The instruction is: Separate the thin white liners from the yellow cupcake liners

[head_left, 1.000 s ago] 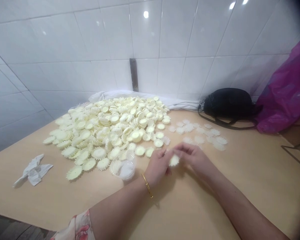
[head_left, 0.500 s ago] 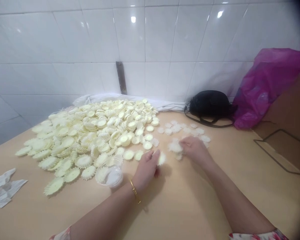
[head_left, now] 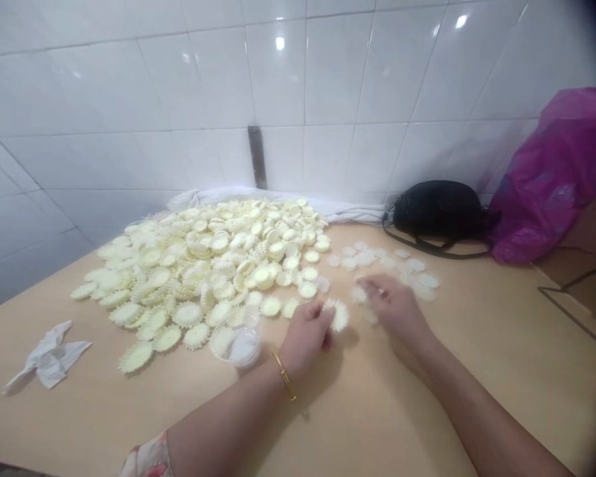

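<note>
The left hand (head_left: 305, 338) is pinching a cream scalloped disc (head_left: 340, 315) by its edge, with the fingers curled in and pressed together and the disc tilting up just past the fingertips. The right hand (head_left: 396, 308) is reaching in beside it, fingers loosely together and pointing toward a translucent scalloped disc (head_left: 358, 295). Its fingertips are touching or just above that disc; whether they are gripping it, I cannot tell. A second translucent disc (head_left: 370, 317) is lying just under the same hand.

Beyond the right hand, a loose scatter of translucent discs (head_left: 377, 260) is spreading over the pale wooden tabletop (head_left: 427, 397). To the left, a large heap of cream ridged discs (head_left: 213, 265) is rising, and a clear plastic container (head_left: 236, 341) with something white inside is sitting at its near edge, just beside the left hand. A gold bangle (head_left: 284, 375) is circling the left wrist, and a floral sleeve (head_left: 149, 457) is showing at lower left.

Around them, a crumpled white tissue (head_left: 49, 356) is lying left of the heap, and a white cloth (head_left: 278, 202) is bunching along the white tiled wall (head_left: 129, 86), below a dark metal strip (head_left: 257, 158). A black bag (head_left: 437, 209) is resting against a magenta plastic bag (head_left: 556, 185) — both are sitting at the far right corner.
</note>
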{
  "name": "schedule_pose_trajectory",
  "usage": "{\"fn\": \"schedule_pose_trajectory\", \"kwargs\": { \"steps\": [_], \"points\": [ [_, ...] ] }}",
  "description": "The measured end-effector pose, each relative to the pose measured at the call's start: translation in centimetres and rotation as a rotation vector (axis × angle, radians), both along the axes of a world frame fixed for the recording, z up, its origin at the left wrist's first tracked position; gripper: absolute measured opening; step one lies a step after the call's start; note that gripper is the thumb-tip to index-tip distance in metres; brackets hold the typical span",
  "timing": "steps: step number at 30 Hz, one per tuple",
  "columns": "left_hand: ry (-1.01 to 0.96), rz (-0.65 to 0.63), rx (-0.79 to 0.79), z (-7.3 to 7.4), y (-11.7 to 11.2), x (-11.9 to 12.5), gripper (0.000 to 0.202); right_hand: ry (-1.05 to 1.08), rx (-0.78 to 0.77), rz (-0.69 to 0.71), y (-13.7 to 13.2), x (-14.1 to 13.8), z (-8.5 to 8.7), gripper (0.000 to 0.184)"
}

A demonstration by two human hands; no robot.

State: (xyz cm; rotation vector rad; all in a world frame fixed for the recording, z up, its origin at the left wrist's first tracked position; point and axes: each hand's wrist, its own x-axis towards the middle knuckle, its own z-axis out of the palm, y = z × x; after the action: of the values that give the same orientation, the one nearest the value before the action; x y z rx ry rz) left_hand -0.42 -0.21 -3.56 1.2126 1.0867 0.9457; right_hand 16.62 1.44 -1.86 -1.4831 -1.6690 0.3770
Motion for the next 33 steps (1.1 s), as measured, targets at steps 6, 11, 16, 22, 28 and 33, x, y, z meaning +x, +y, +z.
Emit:
{"fn": "schedule_pose_trajectory", "kwargs": {
  "steps": [6,11,16,22,28,33],
  "points": [
    [-0.057,-0.008,0.052,0.1,0.1,0.0,0.033,0.392,-0.363,0.449,-2.0,-2.9,1.3,0.034],
    [-0.017,-0.018,0.076,0.3,-0.2,0.3,0.040,0.527,-0.390,0.433,-2.1,-3.6,0.8,0.032],
    [-0.006,-0.047,0.012,0.5,-0.2,0.3,0.045,0.403,-0.289,0.252,-1.6,-3.3,0.3,0.034],
    [-0.022,-0.029,-0.023,0.4,-0.1,0.0,0.040,-0.054,-0.272,-0.084,0.1,0.2,0.4,0.025],
    [-0.033,-0.053,-0.027,0.4,-0.1,0.1,0.027,-0.211,-0.100,-0.292,0.6,1.4,0.2,0.027],
    [-0.053,-0.049,-0.022,0.5,-0.3,0.1,0.023,0.233,-0.225,0.112,-0.8,-0.9,0.8,0.035]
  ]
}}
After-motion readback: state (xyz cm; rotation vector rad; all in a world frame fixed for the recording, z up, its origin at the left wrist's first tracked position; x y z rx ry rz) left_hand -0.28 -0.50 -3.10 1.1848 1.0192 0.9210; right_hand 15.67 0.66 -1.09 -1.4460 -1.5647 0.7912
